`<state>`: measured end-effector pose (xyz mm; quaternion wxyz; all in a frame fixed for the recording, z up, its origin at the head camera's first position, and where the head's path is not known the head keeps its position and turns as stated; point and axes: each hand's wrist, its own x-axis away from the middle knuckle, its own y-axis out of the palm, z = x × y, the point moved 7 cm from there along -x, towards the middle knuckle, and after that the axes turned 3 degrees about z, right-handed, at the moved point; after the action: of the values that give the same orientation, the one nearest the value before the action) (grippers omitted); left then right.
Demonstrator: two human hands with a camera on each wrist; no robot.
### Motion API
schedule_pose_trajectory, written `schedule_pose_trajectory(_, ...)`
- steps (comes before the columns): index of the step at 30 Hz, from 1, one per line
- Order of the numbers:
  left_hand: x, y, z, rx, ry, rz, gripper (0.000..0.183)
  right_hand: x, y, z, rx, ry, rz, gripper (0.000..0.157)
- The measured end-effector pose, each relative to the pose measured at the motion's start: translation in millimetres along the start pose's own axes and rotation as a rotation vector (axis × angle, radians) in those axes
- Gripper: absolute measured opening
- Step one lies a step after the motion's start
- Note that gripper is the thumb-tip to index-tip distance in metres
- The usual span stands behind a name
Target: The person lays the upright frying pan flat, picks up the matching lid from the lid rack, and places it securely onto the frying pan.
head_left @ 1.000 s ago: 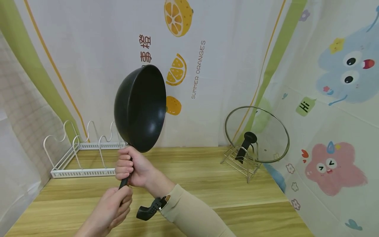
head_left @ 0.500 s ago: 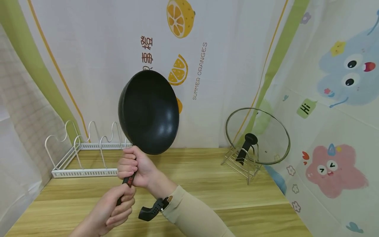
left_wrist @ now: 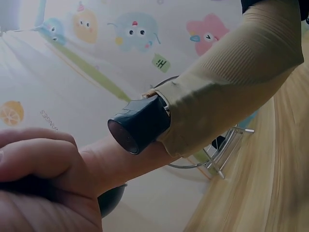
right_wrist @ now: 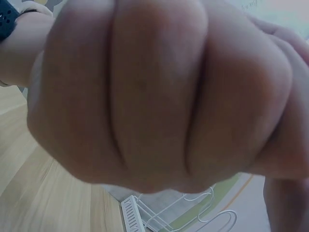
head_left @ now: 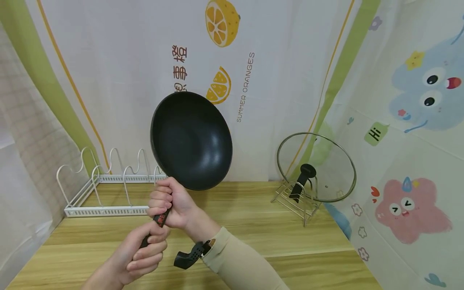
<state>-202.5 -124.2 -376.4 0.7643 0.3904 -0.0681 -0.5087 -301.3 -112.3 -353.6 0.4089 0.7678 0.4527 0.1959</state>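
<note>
A black wok [head_left: 191, 141] is held up over the table, its dark inside turned towards the head camera and its rim tilted. My right hand [head_left: 174, 203] grips the handle close to the bowl. Lower on the same handle [head_left: 145, 241], my left hand [head_left: 139, 251] wraps its fingers round the end. Between the hands a short stretch of handle with red markings shows. In the left wrist view a sliver of the wok [left_wrist: 111, 199] appears behind the wrist. Curled fingers [right_wrist: 154, 96] of my right hand fill the right wrist view and hide the handle there.
A white wire pan rack [head_left: 105, 211] stands on the wooden table [head_left: 253, 225] at the left. At the right, a small metal stand [head_left: 301, 207] holds a glass lid [head_left: 331, 169] with a black knob. Printed curtains [head_left: 275, 80] hang behind and at the sides.
The wok has turned from nearly side-on to showing its inside, and has shifted a little to the right and down. Both hands keep their grip on the handle.
</note>
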Motion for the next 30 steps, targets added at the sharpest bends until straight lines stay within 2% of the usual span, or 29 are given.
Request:
schedule_pose_trajectory(4, -4.7, 3.2, -0.6, 0.079, -0.001, -0.080, 0.035, 2, 0.1, -2, -0.008, -0.009, -0.008, 0.056)
schedule_pose_trajectory(16, -16.5, 17.0, -3.0, 0.260, -0.023, -0.236, 0.034, 8, -1.4, -7, -0.067, -0.037, -0.029, 0.054)
schedule_pose_trajectory(30, -30.9, 27.8, -4.1, 0.368, -0.076, -0.413, 0.033, 15, -5.8, -14, -0.098, -0.075, -0.052, 0.052)
